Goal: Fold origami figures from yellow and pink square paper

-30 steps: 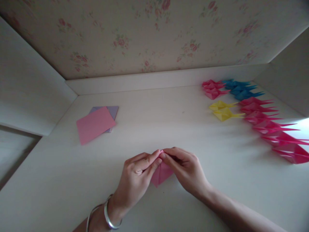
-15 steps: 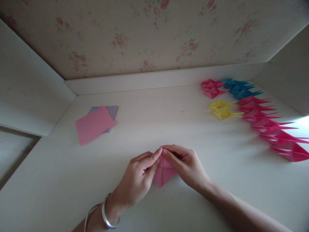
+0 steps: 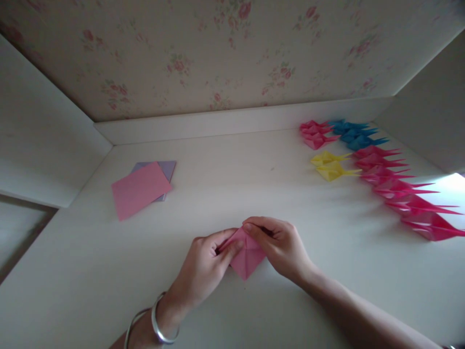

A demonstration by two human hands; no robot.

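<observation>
A small folded pink paper (image 3: 247, 257) lies on the white desk (image 3: 225, 194) near its front middle, its point toward me. My left hand (image 3: 207, 264), with silver bangles on the wrist, pinches the paper's left flap with curled fingers. My right hand (image 3: 278, 245) presses its fingertips on the top right edge of the same paper. Both hands hide much of the piece.
Flat pink and lilac paper sheets (image 3: 141, 186) lie at the left. At the right lie folded paper shapes: pink ones (image 3: 315, 134), blue ones (image 3: 354, 134), yellow ones (image 3: 331, 166) and a row of magenta ones (image 3: 403, 194). A floral wall stands behind the desk.
My left fingers have curled back and down along the paper's left edge, so more of the pink paper shows between my hands. The view has shifted slightly.
</observation>
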